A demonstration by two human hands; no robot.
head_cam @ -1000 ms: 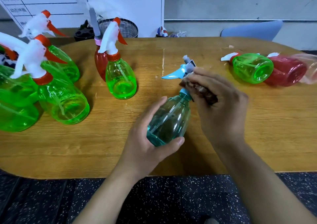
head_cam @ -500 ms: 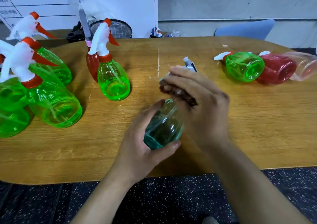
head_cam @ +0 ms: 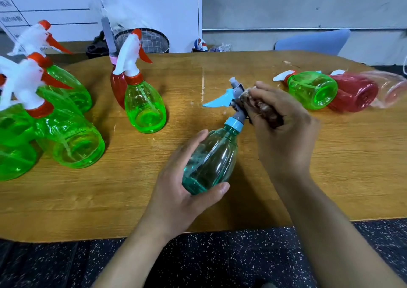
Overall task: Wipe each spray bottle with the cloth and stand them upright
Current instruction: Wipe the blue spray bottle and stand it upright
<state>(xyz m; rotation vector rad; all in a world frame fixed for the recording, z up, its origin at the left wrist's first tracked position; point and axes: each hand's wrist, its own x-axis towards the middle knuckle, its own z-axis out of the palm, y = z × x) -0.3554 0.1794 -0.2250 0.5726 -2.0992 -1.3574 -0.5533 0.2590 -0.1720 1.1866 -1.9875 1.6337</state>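
The teal spray bottle (head_cam: pixel 211 160) is held tilted just above the near middle of the wooden bench (head_cam: pixel 330 177), its base toward the person and its long axis running up and away to the right. Its blue trigger (head_cam: pixel 217 101) juts left, and the grey nozzle tip points up and away. The left hand (head_cam: pixel 185 190) grips the lower body, thumb curled round the base and fingers along the far side. The right hand (head_cam: pixel 284 129) is clenched on a brownish cloth (head_cam: pixel 262 107) pressed against the right side of the grey spray head, just above the blue collar.

To the right, well apart, a green bottle (head_cam: pixel 312 89), a red bottle (head_cam: pixel 352 93) and a pale pink bottle (head_cam: pixel 389 89) lie on their sides in a touching row, bases toward the camera. To the left, a green bottle with a white head (head_cam: pixel 144 104) stands upright in front of a red upright bottle (head_cam: pixel 116 87). Further left, a cluster of upright green bottles (head_cam: pixel 66 138) fills the bench edge. Nothing lies between these groups and the held bottle.

Compared with half a second ago, the right hand and cloth have slid off the top of the spray head to its side, so the trigger and collar show again.
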